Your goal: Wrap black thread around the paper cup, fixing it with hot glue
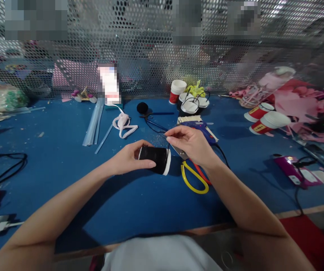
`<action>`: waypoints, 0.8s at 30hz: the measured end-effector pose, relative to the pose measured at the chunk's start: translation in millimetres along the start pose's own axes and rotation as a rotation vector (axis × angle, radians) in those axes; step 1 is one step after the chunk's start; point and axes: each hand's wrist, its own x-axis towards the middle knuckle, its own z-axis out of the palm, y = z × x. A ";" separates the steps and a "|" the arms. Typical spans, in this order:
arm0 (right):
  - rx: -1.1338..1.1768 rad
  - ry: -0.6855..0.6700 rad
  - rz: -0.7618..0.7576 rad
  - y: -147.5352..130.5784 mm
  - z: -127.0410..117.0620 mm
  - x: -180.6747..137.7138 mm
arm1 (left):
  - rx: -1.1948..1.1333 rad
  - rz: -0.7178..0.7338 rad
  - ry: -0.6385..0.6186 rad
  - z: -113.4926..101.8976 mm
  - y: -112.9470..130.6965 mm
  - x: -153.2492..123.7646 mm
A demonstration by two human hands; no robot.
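My left hand is closed around a black-covered cup that lies on its side, its white rim toward the right. At that rim, a thin black strand runs up to the pinched thumb and forefinger of my right hand. Scissors with yellow and red handles lie beneath my right hand and forearm, their blades partly covered. Just beyond that hand sits a blue glue gun, also partly hidden.
Behind stand black cups with looped wires and a red-and-white paper cup. White ribbon, clear sticks and a propped phone are to the left. Two paper cups and a purple device lie right. A perforated metal screen borders the table.
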 end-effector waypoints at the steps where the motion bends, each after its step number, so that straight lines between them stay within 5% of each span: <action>1: -0.008 0.006 -0.003 2.3 -0.4 0.7 | 0.007 0.004 -0.003 0.0 0.2 0.1; 12: -0.054 -0.003 -0.022 10.3 -3.7 0.9 | 0.214 0.092 0.011 3.2 16.1 6.7; 24: -0.014 -0.113 0.045 15.8 11.6 -6.7 | 0.243 0.038 0.057 -6.5 -4.3 -25.9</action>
